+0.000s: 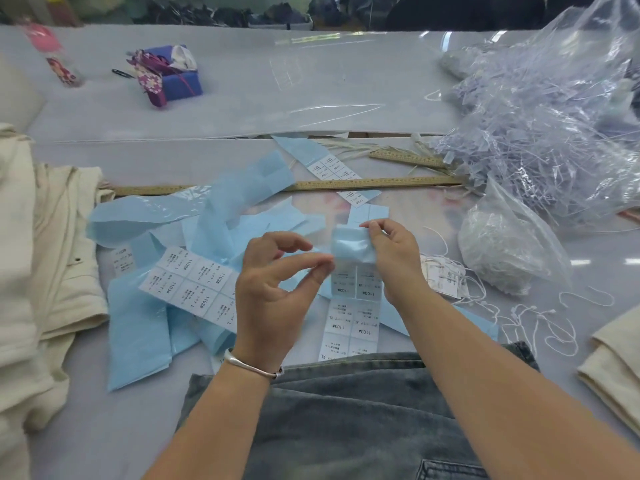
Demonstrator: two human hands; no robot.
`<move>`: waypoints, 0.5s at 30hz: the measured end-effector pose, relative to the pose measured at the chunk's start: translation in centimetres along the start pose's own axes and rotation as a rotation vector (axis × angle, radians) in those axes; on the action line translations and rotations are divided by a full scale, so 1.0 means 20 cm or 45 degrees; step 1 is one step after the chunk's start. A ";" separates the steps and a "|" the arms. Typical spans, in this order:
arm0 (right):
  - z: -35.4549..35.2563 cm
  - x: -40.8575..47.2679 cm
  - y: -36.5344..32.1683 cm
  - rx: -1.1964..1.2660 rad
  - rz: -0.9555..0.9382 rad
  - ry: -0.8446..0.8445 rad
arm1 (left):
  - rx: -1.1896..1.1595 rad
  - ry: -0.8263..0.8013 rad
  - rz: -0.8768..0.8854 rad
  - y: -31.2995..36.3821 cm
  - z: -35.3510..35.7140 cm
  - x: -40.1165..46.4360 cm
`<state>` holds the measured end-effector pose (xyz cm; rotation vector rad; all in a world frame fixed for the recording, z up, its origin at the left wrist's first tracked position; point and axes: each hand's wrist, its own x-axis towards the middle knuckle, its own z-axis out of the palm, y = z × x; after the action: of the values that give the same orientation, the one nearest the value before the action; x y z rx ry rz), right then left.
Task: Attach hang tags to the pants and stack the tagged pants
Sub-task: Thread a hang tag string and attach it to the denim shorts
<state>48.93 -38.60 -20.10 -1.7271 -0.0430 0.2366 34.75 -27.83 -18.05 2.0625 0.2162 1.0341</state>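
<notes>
Head view: we're mid-prep w/ a sticker strip (pixel 356 268), not yet tagging. Our right hand (pixel 394 254) pinches the top of the strip between thumb and fingers, its blue backing folded over toward us, printed "1103#" labels hanging below. Our left hand (pixel 273 289) has thumb and forefinger closed at the strip's left edge; motion blur there, so we can't tell whether that grip already has a label corner or just backing. We judge the step as peeling one size label off the backing, ahead of putting it on a hang tag.

Outward from the grip: at 6 o'clock, the grey denim pants (pixel 346 417) lie on the counter (pixel 242 98) right under our forearms, untagged as far as we see. At 3 o'clock, near the right hand, a small pile of hang tags (pixel 445 278) w/ white strings. At 9 o'clock, more label sheets (pixel 190 282) and loose blue backing (pixel 138 327). Cream pants (pixel 41 258) heaped at the far 9 edge, another cream stack (pixel 613 362) at 4. At 1–2 o'clock, a clear bag of plastic fasteners (pixel 540 133). Two wooden rulers (pixel 363 184) at 12.

Next move prob. calls for a clean lift of one label w/o tearing, then reaching to 3 o'clock for a tag.
</notes>
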 end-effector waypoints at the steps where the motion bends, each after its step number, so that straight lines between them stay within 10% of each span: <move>1: 0.01 0.02 -0.01 0.032 -0.021 0.091 | -0.046 0.024 -0.059 0.01 -0.04 -0.01; 4: 0.03 0.06 -0.05 -0.164 -0.055 -0.025 | -0.258 0.116 -0.353 0.03 -0.15 -0.03; 7: -0.03 0.07 -0.10 -1.088 -0.237 -0.124 | -0.579 0.244 -0.749 0.08 -0.21 -0.07; 11: -0.27 0.05 -0.13 -1.054 -0.380 0.063 | -0.864 0.277 -0.997 0.20 -0.18 -0.16; 15: -0.41 0.04 -0.11 -1.247 -0.132 -0.244 | -1.055 0.261 -1.157 0.34 -0.09 -0.26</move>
<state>51.40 -46.09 -16.72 -2.6568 -0.4504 0.3329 28.72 -33.77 -15.67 0.9223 0.6339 0.5840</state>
